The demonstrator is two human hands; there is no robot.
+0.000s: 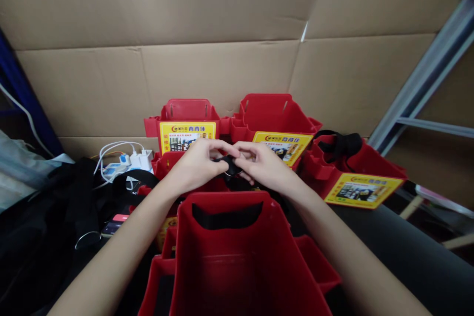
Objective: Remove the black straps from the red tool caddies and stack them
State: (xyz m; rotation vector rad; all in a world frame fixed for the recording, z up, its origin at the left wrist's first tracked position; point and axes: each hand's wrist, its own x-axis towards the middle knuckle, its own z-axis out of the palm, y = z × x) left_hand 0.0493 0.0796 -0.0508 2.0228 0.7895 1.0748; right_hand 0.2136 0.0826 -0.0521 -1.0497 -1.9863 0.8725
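Observation:
Both my hands meet just beyond the far rim of a red plastic bin (237, 261) that sits close in front of me. My left hand (198, 160) and my right hand (264, 163) pinch a black strap (228, 165) between their fingertips, with a small metal ring showing under it. A length of the same black strap (226, 217) lies across the inner far wall of the bin. My forearms reach in from the lower left and lower right.
Three more red bins with yellow labels stand behind: one at back left (187, 118), one at back centre (272, 116), one at right (351, 173) with a black strap. Black straps and a metal ring (87, 239) lie at left near a white power strip (128, 163). Cardboard walls the back.

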